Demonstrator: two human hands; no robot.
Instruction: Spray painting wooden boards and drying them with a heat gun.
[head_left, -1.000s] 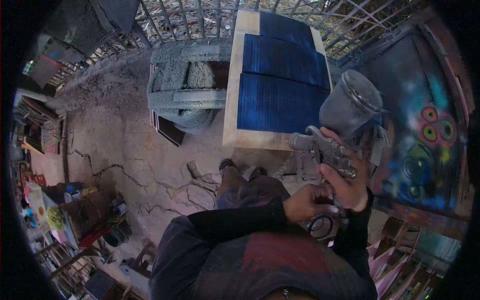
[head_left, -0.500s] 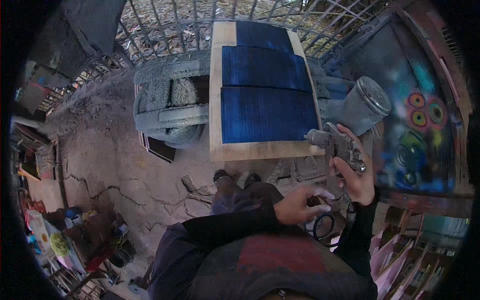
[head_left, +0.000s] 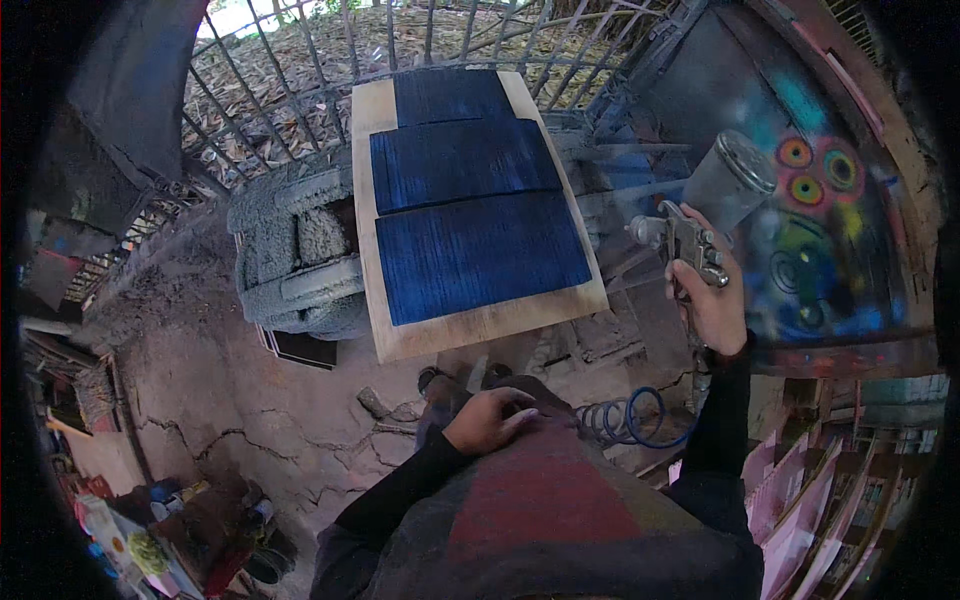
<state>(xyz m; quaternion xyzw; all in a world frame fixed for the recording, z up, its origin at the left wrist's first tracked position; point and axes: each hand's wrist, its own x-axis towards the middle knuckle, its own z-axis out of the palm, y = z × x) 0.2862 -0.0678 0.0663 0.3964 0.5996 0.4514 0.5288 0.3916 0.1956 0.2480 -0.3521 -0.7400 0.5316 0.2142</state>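
Note:
My right hand (head_left: 705, 290) grips a metal spray gun (head_left: 680, 245), raised right of the board, with a grey cylindrical cup (head_left: 730, 175) on top and a blue coiled hose (head_left: 645, 420) hanging below. My left hand (head_left: 488, 418) is at my torso, fingers loosely curled and apart from the thumb, holding nothing visible. In front of me lies a pale wooden board (head_left: 580, 310) bearing several rectangular panels coated in streaky dark blue (head_left: 480, 250). A lumpy grey, paint-crusted support (head_left: 290, 250) sticks out left of the board.
A metal fence (head_left: 430, 40) runs behind the board. A dark panel with sprayed colourful rings (head_left: 805, 270) stands at right, above upright pink boards (head_left: 790, 490). Assorted containers and clutter (head_left: 190, 520) sit at lower left, past cracked concrete ground (head_left: 250, 420).
The view has shifted, so the board sits lower and further left. My left hand has moved left, away from the gun and my right hand, which still holds the gun.

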